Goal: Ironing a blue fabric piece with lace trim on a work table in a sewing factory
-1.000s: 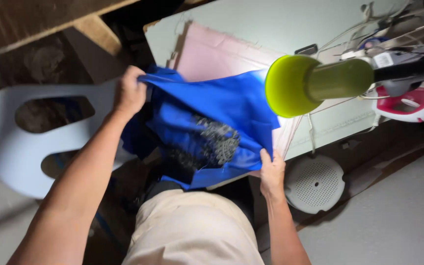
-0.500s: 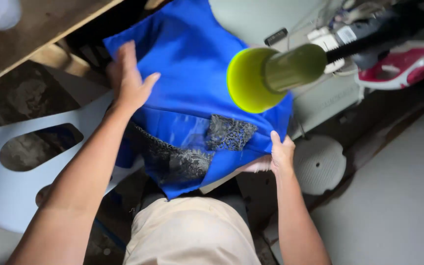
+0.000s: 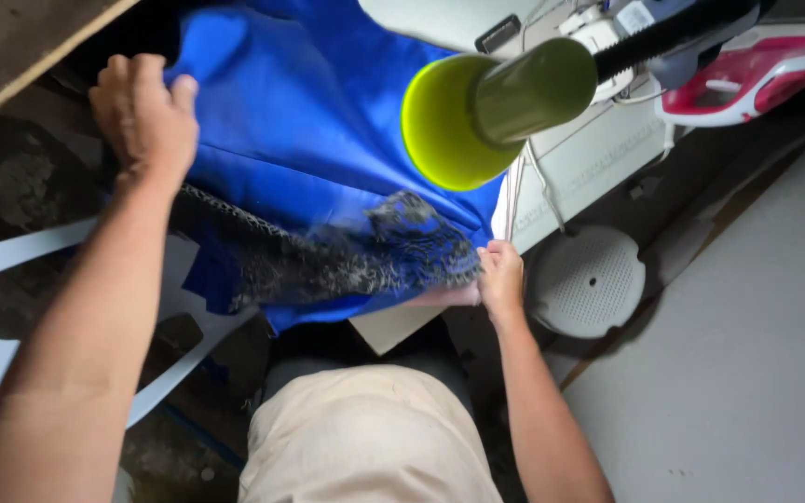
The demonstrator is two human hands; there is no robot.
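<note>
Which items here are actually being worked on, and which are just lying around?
In hand:
- blue cloth, held by the left hand at its upper edge
- dark lace trim on it, pinched at the lower edge by the right hand

Lying about:
- yellow-green cone
- pink and white iron
- round white perforated disc
- white plastic chair

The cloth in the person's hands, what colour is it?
Bright blue cloth, with a dark lacy speckled trim along its lower edge; seen in the head view.
</note>
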